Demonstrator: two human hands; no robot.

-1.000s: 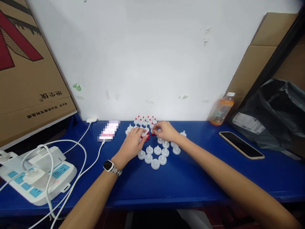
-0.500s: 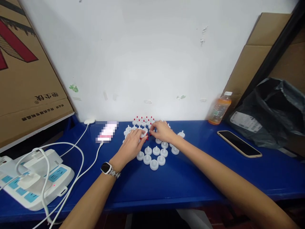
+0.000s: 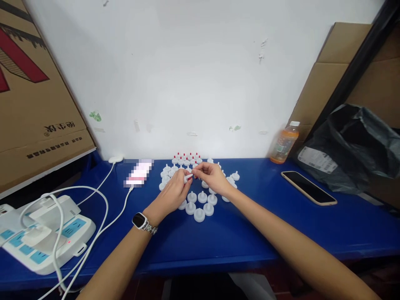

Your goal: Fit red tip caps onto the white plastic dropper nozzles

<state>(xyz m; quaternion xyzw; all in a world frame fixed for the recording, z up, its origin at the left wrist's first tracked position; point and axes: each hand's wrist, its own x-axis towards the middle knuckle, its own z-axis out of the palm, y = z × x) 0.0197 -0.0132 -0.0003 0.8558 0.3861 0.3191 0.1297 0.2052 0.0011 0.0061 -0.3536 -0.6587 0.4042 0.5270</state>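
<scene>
My left hand is closed around a white spouted bottle cap, its spout tilted toward the right. The thumb and fingers of my right hand are pinched together at the tip of that spout; whatever sits between them is too small to make out. Bits of red show just under the hands. In front of them stand several white spouted caps, spouts up and without red tips. Behind, near the wall, several similar caps with red tips form rows. More white caps lie to the right, some partly hidden by my right hand.
On the left are a power strip with looping white cables and a blurred phone-like item. A phone, an orange drink bottle and a dark plastic bag are on the right. The white wall bounds the blue table.
My left hand has raised and tilted the white cap, turning its spout rightward. My right hand has come in to meet the spout tip. The view has shifted slightly.
</scene>
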